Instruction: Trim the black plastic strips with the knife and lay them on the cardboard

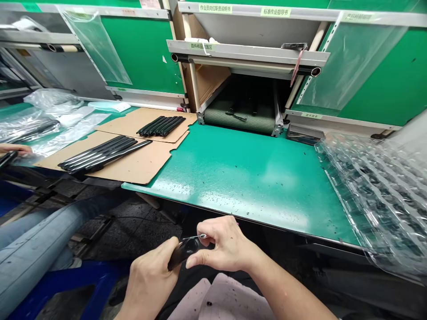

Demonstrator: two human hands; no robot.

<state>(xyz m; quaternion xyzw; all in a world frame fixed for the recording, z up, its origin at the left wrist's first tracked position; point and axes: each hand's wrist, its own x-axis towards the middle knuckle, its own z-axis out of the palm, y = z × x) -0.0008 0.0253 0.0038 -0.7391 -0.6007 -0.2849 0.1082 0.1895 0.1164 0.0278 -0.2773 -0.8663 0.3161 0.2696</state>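
Low in the head view, in front of the table edge, my left hand point(151, 271) is wrapped round a glossy black plastic part point(184, 253). Much of that part is hidden by my fingers. My right hand point(228, 244) is closed, its curled fingers gripping a small thin metal blade point(202, 236) that lies along the upper edge of the black part. The blade's handle end is hidden in the fingers. My right thumb reaches to the part's near side.
Two groups of black strips point(100, 153) point(161, 126) lie on cardboard point(140, 166) at left. Dark crumbs dot the green tabletop point(240, 173). A conveyor belt point(240, 118) stands behind; clear plastic trays point(376, 191) are stacked right. Another person's hand point(16, 149) shows at far left.
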